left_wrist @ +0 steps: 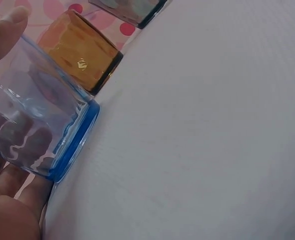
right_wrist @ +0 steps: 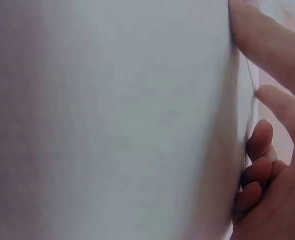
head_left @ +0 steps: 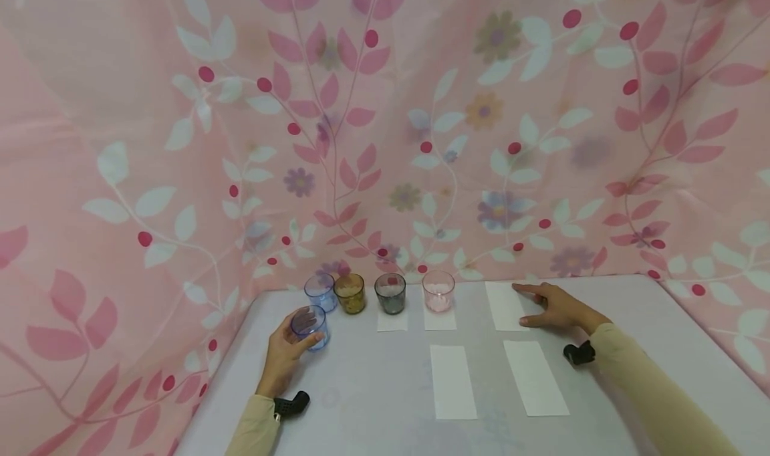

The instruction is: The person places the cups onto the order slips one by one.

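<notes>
My left hand (head_left: 283,356) grips a clear blue glass (head_left: 311,329), thumb on the near side and fingers round the far side. In the left wrist view, the glass's thick blue base (left_wrist: 77,142) is close to the tabletop; whether it touches cannot be told. Behind it are a second blue glass (head_left: 321,294) and an amber glass (head_left: 350,295). My right hand (head_left: 559,307) rests at a white paper strip (head_left: 504,307) at the back right. Its index finger and thumb reach out to the strip's edge, while the other fingers are bent in the right wrist view.
A grey glass (head_left: 391,297) and a pink glass (head_left: 438,294) stand along the back, each with white paper under it. Two more paper strips, one left (head_left: 453,382) and one right (head_left: 536,378), lie nearer the front. A floral curtain (head_left: 385,142) borders the white table (head_left: 361,396).
</notes>
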`<state>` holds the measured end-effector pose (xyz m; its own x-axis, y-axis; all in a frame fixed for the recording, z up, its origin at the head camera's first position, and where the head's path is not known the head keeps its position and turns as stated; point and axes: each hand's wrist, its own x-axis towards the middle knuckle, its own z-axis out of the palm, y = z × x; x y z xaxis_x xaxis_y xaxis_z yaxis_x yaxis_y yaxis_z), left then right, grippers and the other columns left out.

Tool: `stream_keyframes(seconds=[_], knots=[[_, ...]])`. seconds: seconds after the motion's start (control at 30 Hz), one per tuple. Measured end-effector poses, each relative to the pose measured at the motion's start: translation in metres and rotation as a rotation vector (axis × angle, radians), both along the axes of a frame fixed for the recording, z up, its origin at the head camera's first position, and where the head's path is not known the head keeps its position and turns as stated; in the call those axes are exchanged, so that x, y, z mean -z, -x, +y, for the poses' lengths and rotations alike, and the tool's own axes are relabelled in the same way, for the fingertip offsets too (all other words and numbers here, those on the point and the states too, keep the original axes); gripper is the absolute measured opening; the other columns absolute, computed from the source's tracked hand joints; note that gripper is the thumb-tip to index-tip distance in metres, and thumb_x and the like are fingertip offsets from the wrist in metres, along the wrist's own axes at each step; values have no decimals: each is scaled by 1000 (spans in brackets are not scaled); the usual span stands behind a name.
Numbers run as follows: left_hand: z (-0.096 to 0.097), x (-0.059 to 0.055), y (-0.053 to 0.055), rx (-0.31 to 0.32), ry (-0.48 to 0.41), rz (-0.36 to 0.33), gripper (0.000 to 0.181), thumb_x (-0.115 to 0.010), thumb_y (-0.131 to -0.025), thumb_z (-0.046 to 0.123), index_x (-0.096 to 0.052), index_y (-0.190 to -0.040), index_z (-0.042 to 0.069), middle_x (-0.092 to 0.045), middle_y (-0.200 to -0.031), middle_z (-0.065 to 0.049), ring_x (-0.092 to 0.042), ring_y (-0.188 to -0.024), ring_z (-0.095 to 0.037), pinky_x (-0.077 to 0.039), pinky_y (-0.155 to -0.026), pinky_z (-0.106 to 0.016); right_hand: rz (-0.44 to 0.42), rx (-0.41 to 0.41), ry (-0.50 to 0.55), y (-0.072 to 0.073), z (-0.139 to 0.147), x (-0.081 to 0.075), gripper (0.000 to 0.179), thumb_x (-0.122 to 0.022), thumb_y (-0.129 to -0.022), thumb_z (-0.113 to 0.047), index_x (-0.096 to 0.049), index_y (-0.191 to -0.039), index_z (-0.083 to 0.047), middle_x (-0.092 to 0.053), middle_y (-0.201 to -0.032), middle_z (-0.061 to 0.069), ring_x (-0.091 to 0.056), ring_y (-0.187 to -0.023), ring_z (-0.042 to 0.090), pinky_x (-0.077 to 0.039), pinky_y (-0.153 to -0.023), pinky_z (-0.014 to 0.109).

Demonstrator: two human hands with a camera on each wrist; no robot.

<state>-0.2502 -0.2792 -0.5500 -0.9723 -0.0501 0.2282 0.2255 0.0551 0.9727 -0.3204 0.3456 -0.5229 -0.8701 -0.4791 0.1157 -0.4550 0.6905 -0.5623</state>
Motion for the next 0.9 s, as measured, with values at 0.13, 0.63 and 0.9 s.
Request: stream_keyframes(seconds=[0.13,0.63,0.9], knots=[[-3,-1,-2,18,-3,-4,77,-85,-86,-2,-48,-154,-4,-57,-148,-32,-61,-136,-38,-54,-108,-30,-21,8,-33,1,-1,-1,88,-91,-83,-39,-53,-154,-3,-47,-87,3,-36,-78,8,-32,-70,26],[-27,-33,-13,204,38,120,68,-74,-91,-13,-45,-152,-11,-53,-147,-39,-66,-131,-28,-57,-104,-27,-102,48,-93,1,-5,-5,93,-90,-83,-46,-49,-159,-9,-47,-90,3,-37,-81,13,-34,-72,29],[-3,-60,-16,306,-22,165,69,-72,-89,-18,-44,-152,-13,-63,-146,-22,-66,-132,-23,-57,-107,-33,-104,53,-100,3,-3,-5,94,-90,-83,-46,-48,-159,-7,-47,-92,4,-38,-84,17,-34,-72,29]])
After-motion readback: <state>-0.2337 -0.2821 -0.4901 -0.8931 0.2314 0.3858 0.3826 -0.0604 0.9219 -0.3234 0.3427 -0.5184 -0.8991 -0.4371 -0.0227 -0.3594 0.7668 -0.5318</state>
